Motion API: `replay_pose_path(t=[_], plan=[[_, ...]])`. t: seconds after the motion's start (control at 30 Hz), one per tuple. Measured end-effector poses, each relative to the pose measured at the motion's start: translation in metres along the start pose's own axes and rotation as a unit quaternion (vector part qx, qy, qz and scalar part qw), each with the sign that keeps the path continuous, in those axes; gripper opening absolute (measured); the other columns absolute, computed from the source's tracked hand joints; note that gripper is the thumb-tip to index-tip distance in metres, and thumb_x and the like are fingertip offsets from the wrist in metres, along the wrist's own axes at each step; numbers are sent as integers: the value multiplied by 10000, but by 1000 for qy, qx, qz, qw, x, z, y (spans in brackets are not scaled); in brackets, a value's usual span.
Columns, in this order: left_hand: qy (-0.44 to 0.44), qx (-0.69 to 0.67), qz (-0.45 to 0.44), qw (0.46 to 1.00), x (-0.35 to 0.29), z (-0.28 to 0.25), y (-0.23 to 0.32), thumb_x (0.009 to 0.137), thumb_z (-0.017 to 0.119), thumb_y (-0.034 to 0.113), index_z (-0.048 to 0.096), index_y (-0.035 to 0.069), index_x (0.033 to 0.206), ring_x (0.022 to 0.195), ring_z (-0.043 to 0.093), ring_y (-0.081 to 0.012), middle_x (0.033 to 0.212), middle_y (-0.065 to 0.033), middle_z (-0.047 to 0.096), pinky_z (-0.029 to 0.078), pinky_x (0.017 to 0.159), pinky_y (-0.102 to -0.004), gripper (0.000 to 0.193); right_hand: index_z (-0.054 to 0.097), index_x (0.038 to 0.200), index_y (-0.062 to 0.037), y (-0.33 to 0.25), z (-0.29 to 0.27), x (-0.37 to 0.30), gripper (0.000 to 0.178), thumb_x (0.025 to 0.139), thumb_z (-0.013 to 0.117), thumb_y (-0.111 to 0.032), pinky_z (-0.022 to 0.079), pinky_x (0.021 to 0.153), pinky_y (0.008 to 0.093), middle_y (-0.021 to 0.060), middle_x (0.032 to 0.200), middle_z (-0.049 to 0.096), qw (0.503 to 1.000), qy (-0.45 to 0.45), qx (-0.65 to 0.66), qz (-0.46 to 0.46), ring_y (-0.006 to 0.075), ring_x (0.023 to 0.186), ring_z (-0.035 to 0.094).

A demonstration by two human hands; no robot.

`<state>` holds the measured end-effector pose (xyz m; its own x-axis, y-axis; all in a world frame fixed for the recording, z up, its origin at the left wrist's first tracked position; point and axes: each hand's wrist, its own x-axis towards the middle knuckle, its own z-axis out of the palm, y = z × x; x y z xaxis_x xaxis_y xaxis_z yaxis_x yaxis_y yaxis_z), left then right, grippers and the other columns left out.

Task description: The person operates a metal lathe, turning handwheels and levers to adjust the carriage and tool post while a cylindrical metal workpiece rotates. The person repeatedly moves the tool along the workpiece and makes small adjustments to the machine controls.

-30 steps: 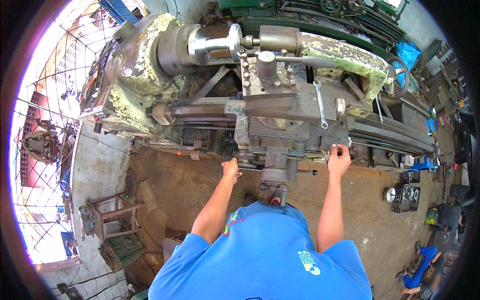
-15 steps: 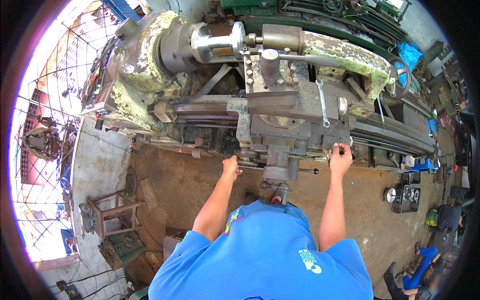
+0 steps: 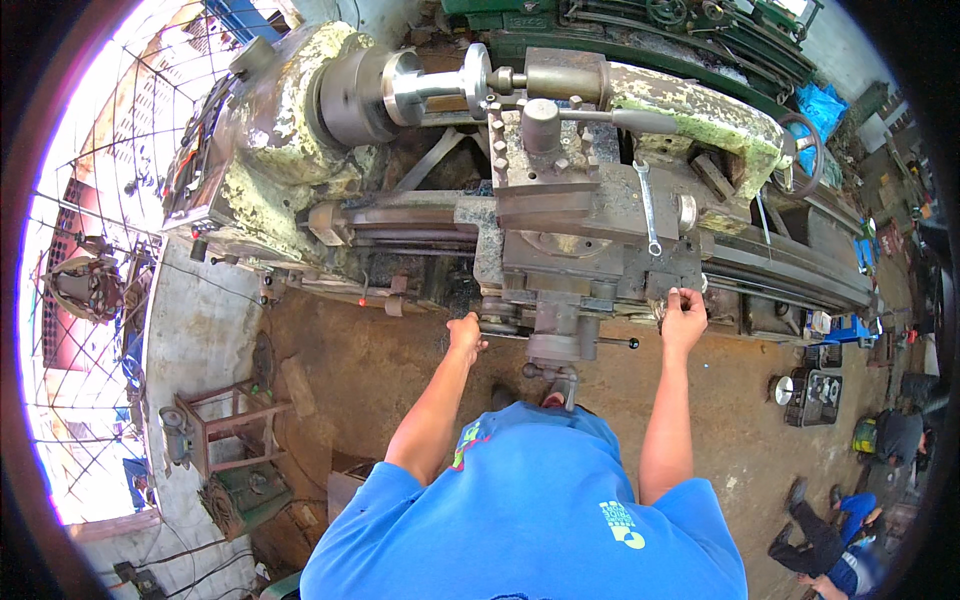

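In front of me stands a worn lathe, its grey chuck [image 3: 352,104] at left. A shiny spool-shaped metal workpiece [image 3: 440,84] runs from the chuck to the tailstock centre [image 3: 507,79]. The tool post [image 3: 541,128] stands just in front of it. My left hand [image 3: 465,338] is curled at the carriage's lower left; what lies in its fingers is hidden. At the carriage's lower right, my right hand [image 3: 684,318] pinches something too small to make out. Between my hands extends a black-knobbed lever [image 3: 620,343]. A combination wrench [image 3: 647,208] lies on the slide above my right hand.
Below the carriage hangs a crank handle [image 3: 570,388], close to my body. A wooden stand [image 3: 235,425] is on the floor at left. At right are a black crate [image 3: 813,398] and a person [image 3: 835,545] low on the floor. A green machine [image 3: 600,50] stands behind the lathe.
The fingers of my left hand have shifted slightly and look a little looser. My right hand stays at nearly the same place. The person at lower right has changed posture.
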<state>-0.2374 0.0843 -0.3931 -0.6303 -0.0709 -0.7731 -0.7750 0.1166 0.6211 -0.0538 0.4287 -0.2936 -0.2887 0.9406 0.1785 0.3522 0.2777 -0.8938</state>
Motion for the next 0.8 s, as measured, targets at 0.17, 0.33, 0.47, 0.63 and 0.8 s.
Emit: replay_pose_path(t=[0.17, 0.33, 0.47, 0.63, 0.8], plan=[[-22, 0, 4, 1000, 5, -3, -2, 901, 545, 267, 502, 9, 818, 443, 426, -152, 568, -29, 417, 484, 449, -352, 274, 665, 865, -30, 3, 1, 1, 158, 838, 719, -176, 443, 570, 300, 33, 640, 607, 1000, 7, -11, -19, 125, 579, 533], [-16, -18, -1, 1000, 5, -3, -1, 903, 540, 264, 496, 16, 800, 452, 420, -149, 563, -24, 405, 480, 458, -364, 271, 667, 863, -32, 2, 0, 1, 156, 835, 719, -177, 440, 569, 306, 37, 630, 600, 1000, 2, -5, -5, 130, 573, 530], [-8, 5, -1, 1000, 3, -2, 1, 917, 525, 256, 502, 29, 784, 451, 407, -148, 565, -25, 397, 475, 475, -369, 264, 668, 862, -30, -1, 0, 1, 155, 838, 717, -175, 432, 559, 303, 33, 620, 591, 1000, 7, -9, -10, 123, 566, 521], [-35, 14, -8, 999, 1, -4, 3, 921, 523, 248, 509, 47, 781, 439, 385, -145, 560, -22, 383, 482, 495, -375, 245, 666, 857, -28, -5, 0, 0, 155, 843, 714, -175, 428, 556, 294, 25, 618, 594, 1000, 7, -1, -4, 112, 565, 525], [-40, -32, -23, 998, 6, -6, 1, 914, 528, 240, 508, 62, 774, 419, 366, -142, 542, -11, 370, 483, 493, -380, 227, 662, 857, -32, -7, -1, -1, 151, 847, 713, -174, 433, 559, 286, 13, 635, 609, 1000, -6, 5, 8, 100, 574, 531]])
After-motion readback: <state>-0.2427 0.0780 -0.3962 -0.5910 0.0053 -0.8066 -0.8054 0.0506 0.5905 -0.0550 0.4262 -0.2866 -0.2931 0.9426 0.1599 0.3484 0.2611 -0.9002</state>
